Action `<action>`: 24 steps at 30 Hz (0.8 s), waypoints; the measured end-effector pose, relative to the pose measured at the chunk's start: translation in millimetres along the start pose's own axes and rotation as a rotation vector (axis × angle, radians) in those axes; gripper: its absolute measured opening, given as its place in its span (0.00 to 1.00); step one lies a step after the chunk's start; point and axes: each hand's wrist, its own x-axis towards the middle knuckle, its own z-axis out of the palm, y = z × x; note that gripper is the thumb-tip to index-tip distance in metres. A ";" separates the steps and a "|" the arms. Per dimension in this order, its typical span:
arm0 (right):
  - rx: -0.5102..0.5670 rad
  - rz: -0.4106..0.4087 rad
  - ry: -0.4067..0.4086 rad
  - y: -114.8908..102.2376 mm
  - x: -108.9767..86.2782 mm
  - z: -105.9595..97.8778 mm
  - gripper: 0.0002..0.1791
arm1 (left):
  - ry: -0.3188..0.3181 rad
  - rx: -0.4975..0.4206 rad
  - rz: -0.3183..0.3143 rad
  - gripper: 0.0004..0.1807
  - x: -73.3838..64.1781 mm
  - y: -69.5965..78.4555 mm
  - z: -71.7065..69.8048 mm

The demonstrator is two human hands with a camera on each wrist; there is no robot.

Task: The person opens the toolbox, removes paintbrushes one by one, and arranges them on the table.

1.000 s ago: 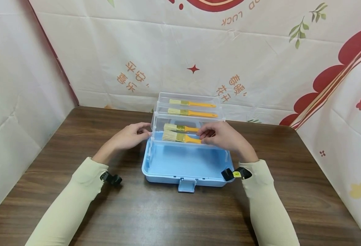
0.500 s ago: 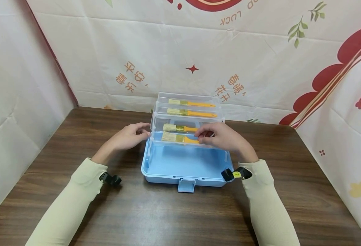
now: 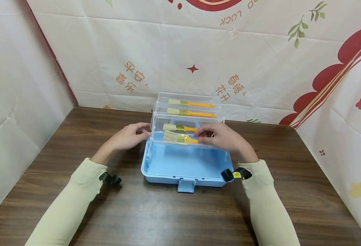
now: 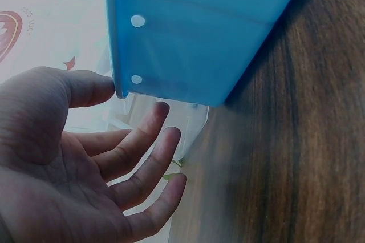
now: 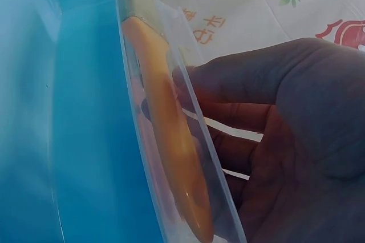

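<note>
In the head view, my right hand [image 3: 218,135] pinches the handle end of the widest paintbrush [image 3: 175,137], which lies in the front clear tray [image 3: 158,138]. The right wrist view shows its orange handle [image 5: 165,123] behind the tray's clear wall, with my thumb and fingertips at it. A narrower paintbrush [image 3: 175,127] lies just behind. My left hand [image 3: 131,136] is at the left side of the light blue toolbox [image 3: 186,164]. In the left wrist view its thumb touches the blue rim [image 4: 117,83], and its other fingers are loosely bent beside the box.
Two more paintbrushes, a back one [image 3: 192,103] and a middle one [image 3: 192,112], lie in the raised rear tiers. The box's latch [image 3: 186,185] hangs down at the front. A brown wooden table [image 3: 156,218] surrounds it, with a printed cloth [image 3: 180,44] behind.
The widest paintbrush has shifted slightly in the front tray, its bristles tilting a little under my right hand. My left hand stays at the box's side.
</note>
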 end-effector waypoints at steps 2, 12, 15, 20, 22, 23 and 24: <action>0.000 0.002 -0.003 0.5 0.2 0.1 0.11 | 0.000 0.001 0.002 0.33 0.1 -0.1 0.0; 0.004 0.012 -0.022 0.4 0.5 -0.2 0.11 | 0.001 -0.001 -0.002 0.33 0.4 -1.5 0.2; 0.007 0.009 -0.029 1.6 0.7 -0.3 0.11 | 0.000 -0.003 -0.002 0.33 0.3 -1.7 0.2; -0.009 -0.030 -0.044 4.7 0.1 0.1 0.12 | 0.001 -0.004 0.000 0.33 0.1 -1.1 0.0; -0.020 -0.050 -0.050 5.4 -0.1 0.3 0.13 | 0.001 -0.004 0.000 0.33 0.1 -0.8 0.0; -0.023 -0.058 -0.054 5.2 -0.3 0.2 0.12 | 0.002 -0.004 0.000 0.33 0.2 -0.7 0.0; -0.025 -0.064 -0.057 5.0 -0.4 0.2 0.12 | 0.001 -0.004 0.000 0.33 0.3 -0.7 0.0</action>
